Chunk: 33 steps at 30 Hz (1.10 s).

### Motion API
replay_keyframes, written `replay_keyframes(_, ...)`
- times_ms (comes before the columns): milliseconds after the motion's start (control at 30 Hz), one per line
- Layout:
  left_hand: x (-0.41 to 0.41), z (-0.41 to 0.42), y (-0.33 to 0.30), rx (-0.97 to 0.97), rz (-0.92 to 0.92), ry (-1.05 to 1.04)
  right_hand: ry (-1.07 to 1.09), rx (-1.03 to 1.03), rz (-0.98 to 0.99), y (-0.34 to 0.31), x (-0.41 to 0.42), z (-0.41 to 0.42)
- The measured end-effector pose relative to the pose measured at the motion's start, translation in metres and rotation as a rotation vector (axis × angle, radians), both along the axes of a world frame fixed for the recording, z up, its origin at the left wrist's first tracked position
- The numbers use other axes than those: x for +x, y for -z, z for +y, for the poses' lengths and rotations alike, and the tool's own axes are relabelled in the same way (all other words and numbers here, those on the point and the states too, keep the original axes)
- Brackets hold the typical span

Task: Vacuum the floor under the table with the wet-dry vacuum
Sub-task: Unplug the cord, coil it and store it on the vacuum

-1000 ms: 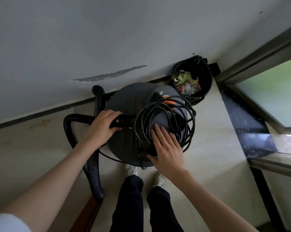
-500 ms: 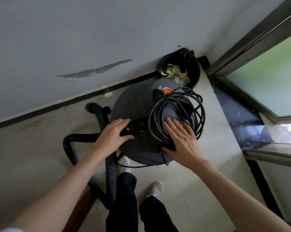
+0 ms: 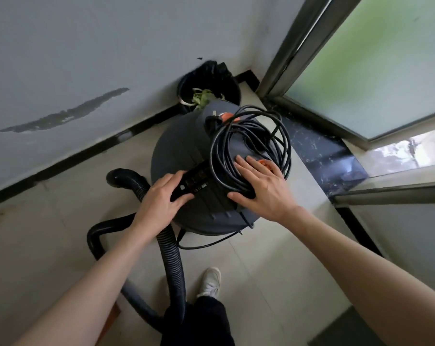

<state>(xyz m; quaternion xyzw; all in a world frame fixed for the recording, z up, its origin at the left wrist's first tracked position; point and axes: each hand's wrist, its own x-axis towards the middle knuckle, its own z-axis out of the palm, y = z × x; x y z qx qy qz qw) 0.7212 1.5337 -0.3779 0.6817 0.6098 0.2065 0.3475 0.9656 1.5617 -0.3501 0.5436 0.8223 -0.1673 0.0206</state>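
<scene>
Now the left hand (image 3: pixel 159 203) has its grip curled round the handle (image 3: pixel 196 179) of the wet-dry vacuum (image 3: pixel 186 156), parked on the floor by the bin (image 3: pixel 211 83). Right hand (image 3: pixel 263 188) lies flat on the loose cord (image 3: pixel 248 151). Roll it carelessly and those coils could slip off, or the hose (image 3: pixel 171 258) could snag the feet.

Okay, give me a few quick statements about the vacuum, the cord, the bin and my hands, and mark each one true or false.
1. The left hand grips the black handle on top of the vacuum. True.
2. The cord lies stretched out across the floor. False: it sits coiled on top of the vacuum.
3. The right hand rests with straight fingers on the coiled cord. True.
4. The bin is empty. False: greenish scraps show inside it.
5. The hose is coiled on the vacuum lid. False: it loops over the floor beside the vacuum.
</scene>
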Motion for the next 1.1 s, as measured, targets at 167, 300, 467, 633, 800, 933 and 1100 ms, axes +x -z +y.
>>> replay_keyframes(167,0.028,-0.009,0.008,0.029,0.010,0.107,0.082,0.034,0.013,0.005,0.032,-0.024)
replay_keyframes(300,0.052,-0.019,0.011,0.108,0.108,0.252,0.161,0.089,-0.004,0.006,0.054,-0.051)
replay_keyframes(467,0.083,-0.033,0.016,0.044,0.072,0.372,0.342,0.150,-0.066,0.005,0.071,-0.081)
replay_keyframes(633,0.110,-0.047,0.017,0.012,0.125,0.469,0.489,0.204,-0.143,0.006,0.075,-0.099)
replay_keyframes(800,0.138,-0.054,0.018,0.011,0.158,0.474,0.445,0.239,-0.188,0.009,0.104,-0.101)
replay_keyframes(933,0.164,-0.063,0.015,0.000,0.181,0.486,0.456,0.220,-0.166,0.009,0.131,-0.107)
replay_keyframes(1100,0.205,-0.073,0.011,-0.007,0.193,0.512,0.475,0.200,-0.168,0.005,0.170,-0.123)
